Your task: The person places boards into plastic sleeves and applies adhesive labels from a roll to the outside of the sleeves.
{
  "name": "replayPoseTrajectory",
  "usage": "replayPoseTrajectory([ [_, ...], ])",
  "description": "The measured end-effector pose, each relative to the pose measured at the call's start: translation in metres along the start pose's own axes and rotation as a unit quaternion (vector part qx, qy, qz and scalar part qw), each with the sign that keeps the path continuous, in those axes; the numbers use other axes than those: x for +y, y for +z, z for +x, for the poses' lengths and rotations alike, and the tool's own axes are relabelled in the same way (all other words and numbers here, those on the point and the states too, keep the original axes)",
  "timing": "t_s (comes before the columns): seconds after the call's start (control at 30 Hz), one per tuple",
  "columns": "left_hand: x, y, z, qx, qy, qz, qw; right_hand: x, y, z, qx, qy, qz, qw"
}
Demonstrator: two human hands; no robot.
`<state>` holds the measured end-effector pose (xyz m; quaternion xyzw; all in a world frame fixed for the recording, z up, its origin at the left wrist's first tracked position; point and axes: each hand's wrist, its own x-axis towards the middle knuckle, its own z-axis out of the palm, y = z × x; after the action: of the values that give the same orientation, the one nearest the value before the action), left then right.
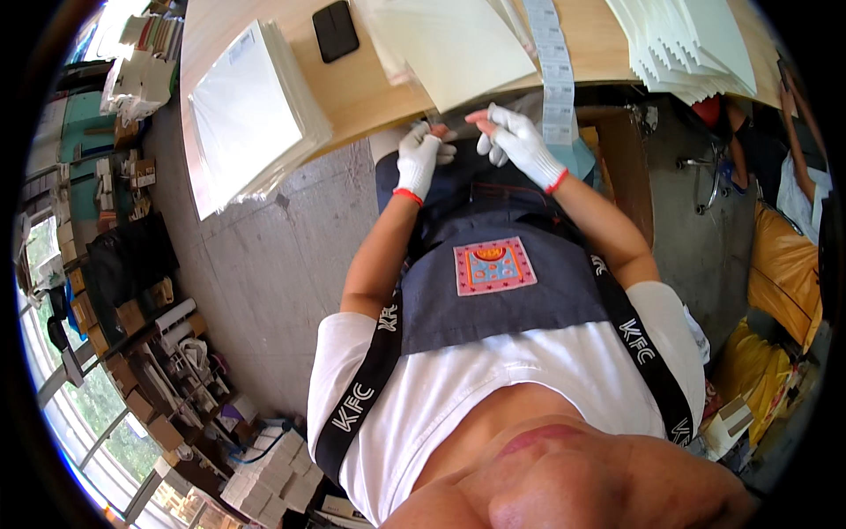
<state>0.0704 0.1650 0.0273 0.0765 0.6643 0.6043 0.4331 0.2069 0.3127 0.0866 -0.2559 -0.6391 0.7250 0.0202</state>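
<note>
Below my apron [493, 291], both gloved hands, left hand [419, 159] and right hand [515, 137], pinch something small; I cannot tell what. Nearby sheets [458, 53] look light, floppy; I'd take edges.

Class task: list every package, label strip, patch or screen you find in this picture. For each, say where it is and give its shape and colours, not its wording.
Label strip: long pale ribbon of small rectangular labels hanging over the table edge, above the right hand.
Bagged sheets: clear-wrapped white stack, table's left end.
Dark device: black rounded rectangle, flat on the table.
Apron patch: pink and blue square, on the chest.
Cardboard boxes: pale stacks, floor lower left.
</note>
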Motion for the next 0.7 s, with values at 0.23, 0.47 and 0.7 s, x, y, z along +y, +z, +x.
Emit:
replayPoseTrajectory([
  [0.23, 0.007, -0.014, -0.011, -0.003, 0.0, -0.002, 1.0, 0.011, 0.025, 0.043, 0.022, -0.268, -0.529, 0.805],
  [0.47, -0.005, -0.026, -0.003, -0.032, -0.037, -0.071, 0.996, 0.001, 0.04, 0.046, -0.03, -0.242, -0.523, 0.817],
  [0.7, -0.005, -0.041, -0.013, -0.019, -0.033, -0.051, 0.998, 0.06, -0.216, -0.041, 0.261, -0.089, 0.348, 0.896],
])
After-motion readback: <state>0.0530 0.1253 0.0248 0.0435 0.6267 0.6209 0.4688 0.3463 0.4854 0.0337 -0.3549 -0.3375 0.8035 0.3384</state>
